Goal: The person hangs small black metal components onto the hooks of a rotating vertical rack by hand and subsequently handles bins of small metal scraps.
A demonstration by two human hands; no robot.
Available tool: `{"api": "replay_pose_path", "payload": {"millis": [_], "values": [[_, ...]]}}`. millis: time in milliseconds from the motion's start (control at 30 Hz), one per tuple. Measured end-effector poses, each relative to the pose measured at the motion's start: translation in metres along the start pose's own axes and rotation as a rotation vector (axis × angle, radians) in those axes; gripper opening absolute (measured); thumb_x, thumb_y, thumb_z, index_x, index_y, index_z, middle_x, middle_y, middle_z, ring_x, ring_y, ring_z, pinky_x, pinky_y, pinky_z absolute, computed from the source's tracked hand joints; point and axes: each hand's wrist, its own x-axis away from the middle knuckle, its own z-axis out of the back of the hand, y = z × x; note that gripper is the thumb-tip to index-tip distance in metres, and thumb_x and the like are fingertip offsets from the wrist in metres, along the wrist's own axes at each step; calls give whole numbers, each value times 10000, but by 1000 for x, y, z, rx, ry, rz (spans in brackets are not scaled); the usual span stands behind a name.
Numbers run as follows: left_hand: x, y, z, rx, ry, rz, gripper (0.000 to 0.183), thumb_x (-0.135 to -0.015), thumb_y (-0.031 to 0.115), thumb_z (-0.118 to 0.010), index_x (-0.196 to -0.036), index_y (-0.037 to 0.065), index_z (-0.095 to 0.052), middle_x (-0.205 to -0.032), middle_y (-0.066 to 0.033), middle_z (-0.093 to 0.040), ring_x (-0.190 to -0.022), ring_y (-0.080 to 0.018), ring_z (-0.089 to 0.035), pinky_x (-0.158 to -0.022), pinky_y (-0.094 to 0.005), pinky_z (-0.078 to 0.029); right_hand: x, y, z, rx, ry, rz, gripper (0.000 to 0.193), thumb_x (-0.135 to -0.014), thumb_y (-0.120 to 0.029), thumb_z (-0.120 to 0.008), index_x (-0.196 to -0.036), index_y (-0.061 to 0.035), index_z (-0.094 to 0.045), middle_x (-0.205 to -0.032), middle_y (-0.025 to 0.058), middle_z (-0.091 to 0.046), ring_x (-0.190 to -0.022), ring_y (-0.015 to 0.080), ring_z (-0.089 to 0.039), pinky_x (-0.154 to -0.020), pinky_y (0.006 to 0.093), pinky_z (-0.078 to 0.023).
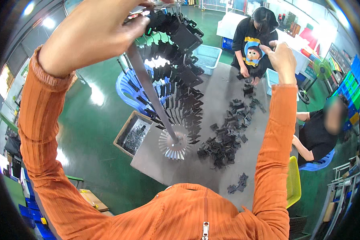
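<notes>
A tall rack with a metal pole (148,86) stands on the grey table (160,166). Many small black plastic parts (186,78) hang around it on thin wire hooks. My left hand (104,30) is raised at the rack's top, its fingers curled in against the uppermost parts; what they grip is hidden behind the hand and cut off by the picture's edge. My right hand (283,60) is lifted away from the rack on the right, thumb and forefinger apart, with nothing visible in it. A loose heap of similar black parts (224,146) lies on the table between my arms.
A wooden box of small metal pieces (134,134) stands by the table's left corner, near a blue plastic chair (128,90). Light blue baskets (208,58) sit beyond. One person (254,36) handles parts at the far end; another (318,136) sits right, near a yellow basket (294,182).
</notes>
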Motion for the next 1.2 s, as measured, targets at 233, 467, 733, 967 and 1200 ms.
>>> {"api": "replay_pose_path", "payload": {"millis": [233,467,733,967,1200], "values": [[-10,15,7,62,-173,23,367,-747,72,-560,-1081,-80,-552,-855,-238,-616,-802,-354,-618,-727,-410,-493,38,-139,46,-1035,394,475,191,-777,-225,-721,-870,-58,-707,-720,54,-586,-662,104,-536,-609,269,-426],[-22,16,10,70,-275,211,357,-762,-27,-516,-1107,-109,-554,-975,-268,-610,-876,-366,-614,-821,-370,-498,25,-133,51,-1367,-69,448,208,-824,-184,-625,-824,10,-699,-861,36,-677,-804,93,-575,-779,215,-416],[7,-18,-4,-19,-70,-31,465,-768,-44,-503,-1230,-94,-476,-1188,-285,-539,-957,-392,-602,-890,-390,-490,-18,-30,-10,-800,-125,73,272,-824,-288,-667,-902,-30,-703,-866,44,-674,-822,130,-595,-754,273,-450],[3,-22,5,314,-121,-124,519,-754,111,-596,-1222,-66,-458,-1060,-254,-597,-884,-342,-630,-787,-380,-513,23,-116,35,-1108,285,332,266,-764,-338,-701,-874,-96,-705,-775,81,-617,-719,232,-593,-676,337,-467],[-13,7,16,172,-210,95,227,-780,113,-588,-944,-43,-597,-841,-211,-631,-724,-333,-631,-665,-373,-509,40,-177,61,-1054,297,415,156,-768,-211,-697,-808,-60,-707,-691,78,-559,-652,180,-541,-598,307,-419]]}}
